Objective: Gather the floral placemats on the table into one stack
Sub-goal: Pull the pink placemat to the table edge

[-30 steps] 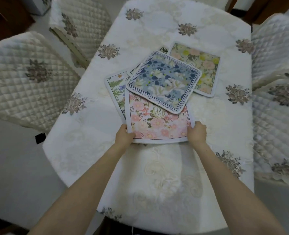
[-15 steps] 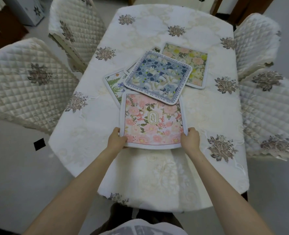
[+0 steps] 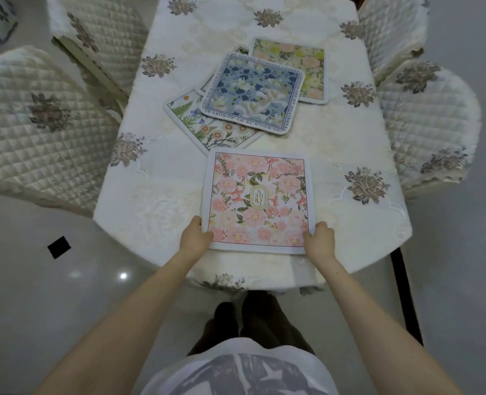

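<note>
A square pink floral placemat with a white border and an oval gold emblem at its centre (image 3: 257, 201) lies flat near the six o'clock edge of the table, which is covered in a cream embroidered tablecloth with brown flower motifs (image 3: 350, 143). The left hand (image 3: 194, 238) pinches the mat's corner at seven o'clock, thumb on top and fingers tucked beneath. The right hand (image 3: 321, 241) grips the five o'clock corner in the same way.

Toward twelve o'clock from this mat, apart from it, the others overlap in a loose heap. A blue and white floral placemat with lettering round its navy border (image 3: 253, 94) sits tilted on top. Under its seven o'clock side shows a white placemat printed with green ferns and small daisies (image 3: 207, 126), whose near corner comes just beside the pink mat's far edge. Under its one o'clock side lies a yellow and peach floral placemat (image 3: 301, 59). A sliver of a further mat with a dark border line (image 3: 206, 86) peeps out at ten o'clock.

Quilted cream chair covers (image 3: 36, 129) flank the table at three and nine o'clock.
</note>
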